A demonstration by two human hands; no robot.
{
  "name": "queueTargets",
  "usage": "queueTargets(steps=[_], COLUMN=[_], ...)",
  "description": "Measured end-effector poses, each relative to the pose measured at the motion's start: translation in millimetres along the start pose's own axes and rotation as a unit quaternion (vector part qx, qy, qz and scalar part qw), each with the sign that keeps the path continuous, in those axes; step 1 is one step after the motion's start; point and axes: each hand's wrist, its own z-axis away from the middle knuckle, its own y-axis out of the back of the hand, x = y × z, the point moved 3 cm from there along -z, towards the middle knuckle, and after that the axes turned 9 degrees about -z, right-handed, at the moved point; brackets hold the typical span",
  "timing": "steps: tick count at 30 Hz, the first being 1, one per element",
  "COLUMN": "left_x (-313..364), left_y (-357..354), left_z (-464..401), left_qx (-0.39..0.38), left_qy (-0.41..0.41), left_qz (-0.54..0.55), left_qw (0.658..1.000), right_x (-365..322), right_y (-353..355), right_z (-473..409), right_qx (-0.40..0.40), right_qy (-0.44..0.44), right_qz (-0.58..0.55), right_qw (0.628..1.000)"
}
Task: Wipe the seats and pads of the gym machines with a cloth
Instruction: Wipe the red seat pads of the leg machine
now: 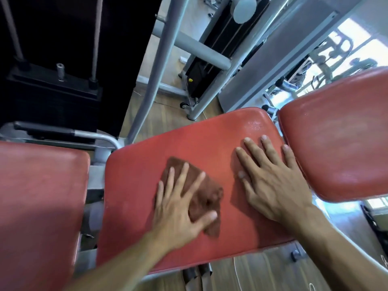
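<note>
A red padded seat (147,160) fills the middle of the view. On it lies a brown cloth (207,198), pressed flat by my left hand (178,208) with straight, spread fingers. My right hand (270,179) rests flat on the same pad to the right of the cloth, fingers spread, its little finger near the pad's right edge. A second red pad (35,206) sits to the left and a third red pad (340,139) to the right.
A black weight stack (54,95) with guide rods stands at the upper left. Grey steel frame tubes (159,66) rise behind the seat. Wooden floor (165,116) shows between machines, and bright windows (344,51) lie at the upper right.
</note>
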Motion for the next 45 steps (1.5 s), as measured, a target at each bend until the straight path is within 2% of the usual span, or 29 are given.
queueTargets(steps=[3, 7, 11, 13, 17, 23, 26, 30, 35, 41, 45], left_x=[4, 2, -22, -31, -44, -117, -120, -125, -127, -80, -74], left_y=[-17, -19, -21, -24, -26, -4, 2, 1, 18, 2, -4], left_z=[53, 52, 63, 88, 97, -26, -64, -83, -152, -48, -18], left_qx=[0.012, 0.019, -0.002, -0.013, -0.017, -0.029, -0.034, 0.0, -0.017, -0.015, 0.001], left_qy=[0.026, 0.041, 0.141, 0.162, 0.105, 0.13, 0.087, 0.038, 0.09, -0.021, 0.015], left_qz=[0.001, -0.016, 0.003, 0.014, 0.013, 0.006, -0.006, -0.018, -0.006, -0.019, -0.008], left_qw=[1.0, 0.999, 0.99, 0.987, 0.994, 0.991, 0.996, 0.999, 0.996, 0.999, 1.0], right_x=[-37, -78, -79, -81, -84, -83, -82, -83, -83, -85, -87], right_y=[-14, -43, -45, -45, -44, -49, -48, -49, -51, -50, -47], right_z=[-20, -46, -46, -44, -46, -48, -50, -53, -55, -54, -54], right_qx=[-0.014, -0.064, -0.087, -0.091, -0.079, -0.074, -0.077, -0.07, -0.073, -0.063, -0.065], right_qy=[0.047, 0.07, 0.083, 0.075, 0.068, 0.071, 0.067, 0.072, 0.073, 0.078, 0.076], right_qz=[-0.001, 0.016, 0.031, 0.021, 0.018, 0.038, 0.038, 0.034, 0.047, 0.038, 0.032], right_qw=[0.999, 0.995, 0.992, 0.993, 0.994, 0.994, 0.994, 0.994, 0.994, 0.994, 0.994])
